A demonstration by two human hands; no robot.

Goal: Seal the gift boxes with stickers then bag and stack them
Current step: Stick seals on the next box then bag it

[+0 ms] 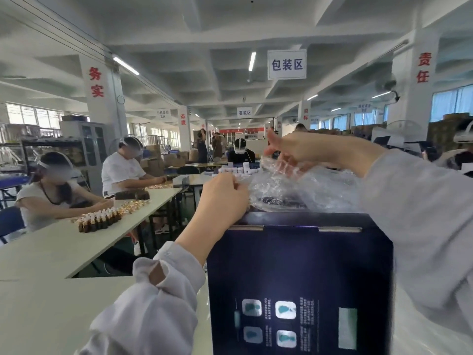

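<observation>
A dark navy gift box (pixel 299 272) stands upright right in front of me, its printed face towards the camera. Above its top edge bunches a clear plastic bag (pixel 294 185). My left hand (pixel 222 201) sits at the box's top left corner and pinches the bag's edge. My right hand (pixel 294 149) is raised higher behind the box, its fingers gripping the crinkled plastic. Both arms wear pale sleeves. No stickers are visible.
A white table (pixel 46 308) runs under the box and to the left. On a second table (pixel 58 247) stand several small brown bottles (pixel 99 221), where two seated people work. More workers, cartons and shelves fill the hall behind.
</observation>
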